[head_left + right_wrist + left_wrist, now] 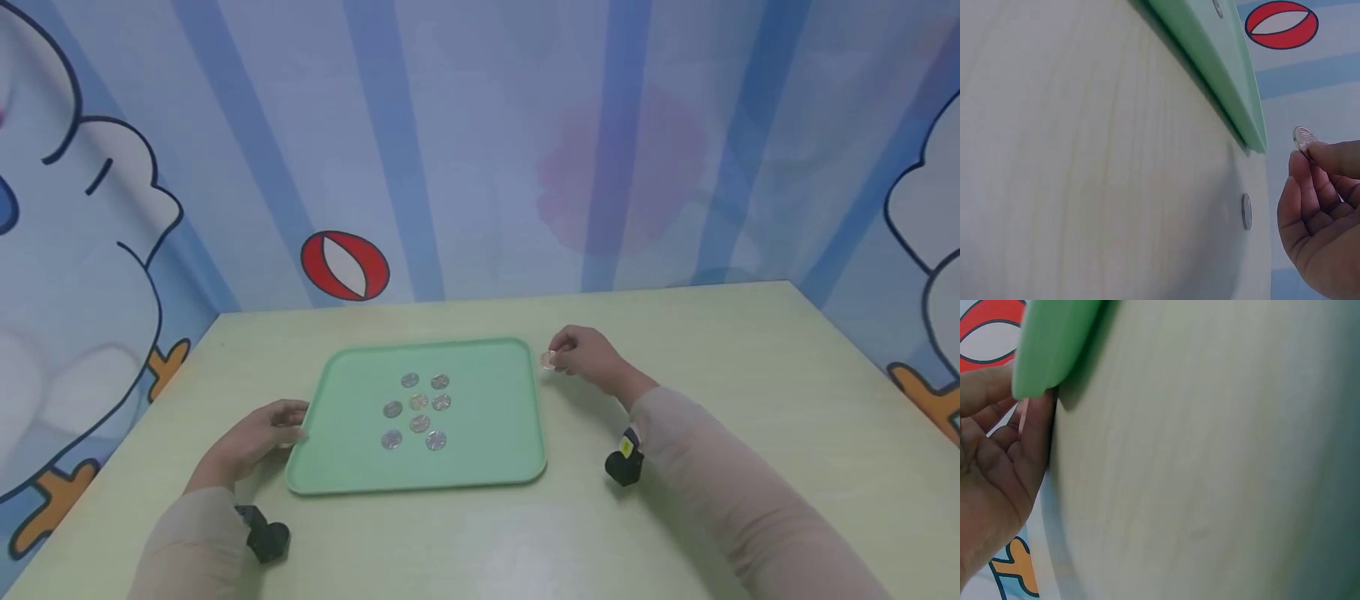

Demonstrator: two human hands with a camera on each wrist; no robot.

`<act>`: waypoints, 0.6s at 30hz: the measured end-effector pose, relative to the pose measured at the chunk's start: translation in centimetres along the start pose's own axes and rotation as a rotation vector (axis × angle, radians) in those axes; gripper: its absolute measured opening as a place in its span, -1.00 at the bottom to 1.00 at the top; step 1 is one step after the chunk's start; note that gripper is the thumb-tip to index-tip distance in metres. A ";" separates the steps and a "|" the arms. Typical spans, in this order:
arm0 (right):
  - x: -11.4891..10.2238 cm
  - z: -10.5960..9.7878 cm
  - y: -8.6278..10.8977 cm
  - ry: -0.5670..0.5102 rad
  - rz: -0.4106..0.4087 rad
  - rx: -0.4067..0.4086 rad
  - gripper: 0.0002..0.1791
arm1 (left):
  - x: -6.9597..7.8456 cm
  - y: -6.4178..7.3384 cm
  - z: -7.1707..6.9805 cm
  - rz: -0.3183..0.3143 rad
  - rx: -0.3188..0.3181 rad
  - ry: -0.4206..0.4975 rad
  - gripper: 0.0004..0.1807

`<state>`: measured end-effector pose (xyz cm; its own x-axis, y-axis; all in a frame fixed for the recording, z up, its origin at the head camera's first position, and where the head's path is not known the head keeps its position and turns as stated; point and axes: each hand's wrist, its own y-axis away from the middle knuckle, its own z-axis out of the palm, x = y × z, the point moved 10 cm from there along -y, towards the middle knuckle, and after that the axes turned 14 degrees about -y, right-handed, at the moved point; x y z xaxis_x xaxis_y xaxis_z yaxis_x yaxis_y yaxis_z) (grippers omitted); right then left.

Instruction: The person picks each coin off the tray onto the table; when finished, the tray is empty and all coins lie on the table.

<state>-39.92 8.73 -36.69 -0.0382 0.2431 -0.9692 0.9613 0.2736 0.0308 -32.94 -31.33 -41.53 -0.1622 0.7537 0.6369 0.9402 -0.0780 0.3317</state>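
Note:
My right hand (pixel 592 357) pinches a coin (pixel 1303 139) between thumb and fingertips, just off the right edge of the light green tray (pixel 487 417). On the table under that hand lies another silver coin (pixel 1246 211), beside the tray's corner. My left hand (pixel 258 437) holds the tray's left edge, with its fingertips at the rim in the left wrist view. Several silver coins (pixel 436 440) lie spread out flat in the middle of the tray, and a more golden coin (pixel 417 402) sits among them.
The tray rests on a pale wooden table (pixel 720 375). A blue striped backdrop (pixel 495 150) with cartoon drawings stands behind the table and along its sides. Both wrists wear small black devices, one by the right sleeve (pixel 712 467).

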 end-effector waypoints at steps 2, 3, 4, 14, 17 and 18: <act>0.2 -0.5 0.1 0.007 -0.004 0.003 -0.79 | -0.1 -0.1 0.0 -0.008 0.002 0.005 -0.39; 0.2 -0.7 0.1 0.010 -0.006 0.005 -0.79 | -0.2 -0.2 0.0 -0.005 0.001 0.009 -0.39; 0.3 -0.9 0.1 0.010 -0.006 0.007 -0.79 | -0.2 -0.2 0.0 -0.002 0.001 0.012 -0.38; 1.3 -2.9 0.4 0.036 0.003 0.044 -0.77 | 0.0 0.0 0.0 0.003 -0.004 0.021 -0.39; 1.6 -3.4 0.5 0.050 0.018 0.054 -0.76 | 0.1 0.0 0.0 -0.001 -0.005 0.024 -0.39; 1.7 -3.6 0.5 0.054 0.022 0.058 -0.76 | 0.1 0.1 0.0 -0.003 -0.006 0.024 -0.39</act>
<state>-40.49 12.67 -37.47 -0.0305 0.2988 -0.9538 0.9762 0.2137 0.0357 -32.90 -31.27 -41.44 -0.1720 0.7380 0.6525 0.9380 -0.0797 0.3375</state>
